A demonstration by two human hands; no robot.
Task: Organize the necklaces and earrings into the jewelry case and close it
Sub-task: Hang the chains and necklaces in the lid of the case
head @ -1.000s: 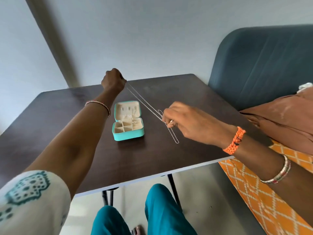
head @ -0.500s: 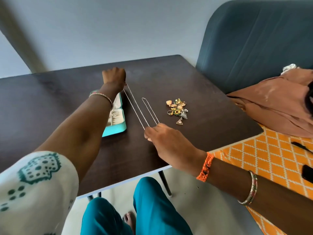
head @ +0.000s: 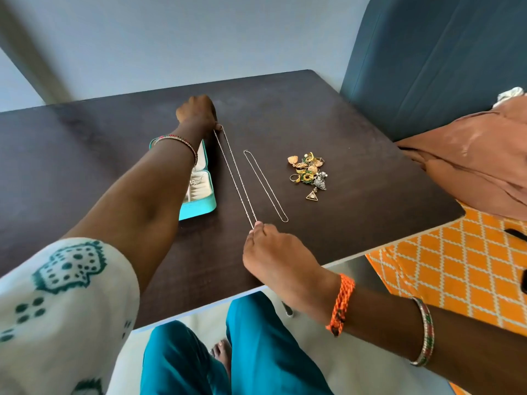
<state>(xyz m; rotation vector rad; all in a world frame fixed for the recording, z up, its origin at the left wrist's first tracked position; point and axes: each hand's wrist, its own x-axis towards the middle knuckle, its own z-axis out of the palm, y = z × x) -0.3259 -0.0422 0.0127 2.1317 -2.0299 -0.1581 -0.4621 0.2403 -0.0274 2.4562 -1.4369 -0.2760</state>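
**Beaded chain pulled straight between both hands**

I see my left hand [head: 196,111] far out over the dark brown wooden worktop [head: 356,132], fingers curled, pinching one end of a thin silver beaded necklace [head: 235,175] at the far side. My right hand [head: 273,252] is close to the near edge and pinches the other end of that same chain between thumb and fingertip. The chain runs doubled, as two close strands, in a straight line between the two hands; whether it rests on the wood or hangs just above it I cannot tell

Just to the right of it lies a second thin plain silver necklace [head: 265,186], also doubled into a long narrow loop, flat on the worktop and touched by neither hand. Further right, well apart from the chains, sits a small heap of gold, green and silver earrings [head: 308,173] with a triangular pendant piece at its near end

The turquoise zip jewelry case [head: 199,206] lies open to the left of the held chain, partly hidden under my left forearm. Its cream lining shows, with ring rolls in the near half and a small silver piece already inside

Beyond the right edge of the worktop I see a dark blue upholstered backrest [head: 442,58], a rust-brown cloth [head: 470,161] and an orange patterned cover [head: 445,266]
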